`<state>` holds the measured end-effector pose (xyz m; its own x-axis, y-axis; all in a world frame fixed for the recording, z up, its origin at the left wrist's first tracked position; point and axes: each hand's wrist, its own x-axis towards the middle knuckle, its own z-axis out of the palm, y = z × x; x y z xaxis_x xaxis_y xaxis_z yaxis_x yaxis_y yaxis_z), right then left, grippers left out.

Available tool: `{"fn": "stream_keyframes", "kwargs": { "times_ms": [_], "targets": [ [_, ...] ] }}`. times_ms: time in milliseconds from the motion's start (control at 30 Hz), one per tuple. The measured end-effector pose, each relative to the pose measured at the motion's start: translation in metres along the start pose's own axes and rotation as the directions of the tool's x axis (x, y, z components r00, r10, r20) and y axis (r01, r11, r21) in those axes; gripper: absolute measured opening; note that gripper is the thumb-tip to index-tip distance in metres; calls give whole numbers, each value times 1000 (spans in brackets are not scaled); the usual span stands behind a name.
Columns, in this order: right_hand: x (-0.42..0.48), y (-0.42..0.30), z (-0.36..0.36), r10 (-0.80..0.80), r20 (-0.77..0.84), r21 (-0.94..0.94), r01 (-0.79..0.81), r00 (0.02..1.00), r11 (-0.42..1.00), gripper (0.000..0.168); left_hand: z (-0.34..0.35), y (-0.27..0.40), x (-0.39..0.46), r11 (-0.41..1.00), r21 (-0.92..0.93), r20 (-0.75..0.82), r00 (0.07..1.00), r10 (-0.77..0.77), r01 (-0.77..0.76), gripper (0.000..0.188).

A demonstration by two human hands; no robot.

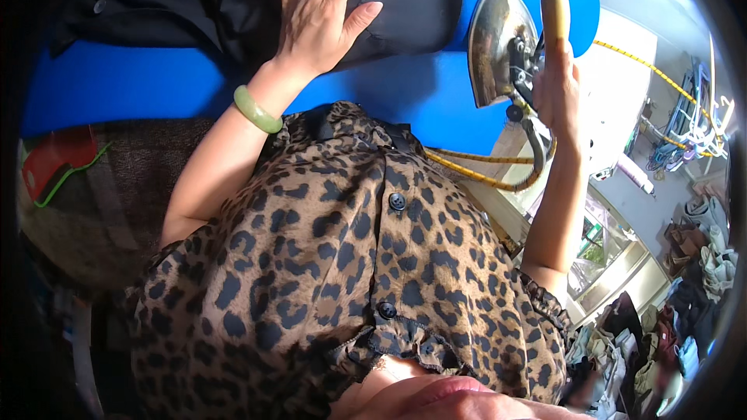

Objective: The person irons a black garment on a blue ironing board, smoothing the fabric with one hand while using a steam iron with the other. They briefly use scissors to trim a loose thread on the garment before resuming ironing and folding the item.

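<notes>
A black garment [408, 17] lies on a blue padded ironing board [146, 81] at the top of the view. My left hand [321, 17], with a green bangle [257, 109] on its wrist, rests over the garment, fingers spread and nothing held. At the right, my right hand [557, 87] is at the pale handle of a metal iron [502, 41], fingers around it. The iron stands tilted by the board's right end, beside the garment, its shiny soleplate side showing. A button [100, 6] shows on the garment's left part.
A yellow-and-black cord [484, 178] loops from the iron below the board. Clothes hangers [688, 122] hang at the right, with piled clothes [630, 350] at the lower right. A red object with a green edge [58, 163] is at the left. A white surface [621, 81] adjoins the board.
</notes>
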<state>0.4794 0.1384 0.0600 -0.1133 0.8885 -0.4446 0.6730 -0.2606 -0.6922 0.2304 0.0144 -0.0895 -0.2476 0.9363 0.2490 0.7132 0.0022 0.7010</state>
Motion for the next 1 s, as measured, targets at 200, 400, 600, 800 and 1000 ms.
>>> {"fn": "stream_keyframes", "kwargs": {
  "times_ms": [200,400,600,800,1000],
  "targets": [
    [4,-26,19,-95,98,-207,113,991,972,59,-25,36,5,992,125,12,1000,10,-11,64],
    [48,-48,24,-102,130,-261,133,986,956,68,-22,10,1,998,35,-8,999,-49,49,56],
    [31,-59,48,-92,424,-206,195,901,959,68,-4,-37,3,888,-341,-168,909,-381,309,40],
    [-3,-57,75,-202,399,-332,347,894,877,86,16,-42,-6,789,-452,-152,836,-527,415,43],
    [22,-85,88,-185,373,-198,273,909,942,60,46,-80,-20,865,-322,-258,843,-471,385,39]
  ]
}}
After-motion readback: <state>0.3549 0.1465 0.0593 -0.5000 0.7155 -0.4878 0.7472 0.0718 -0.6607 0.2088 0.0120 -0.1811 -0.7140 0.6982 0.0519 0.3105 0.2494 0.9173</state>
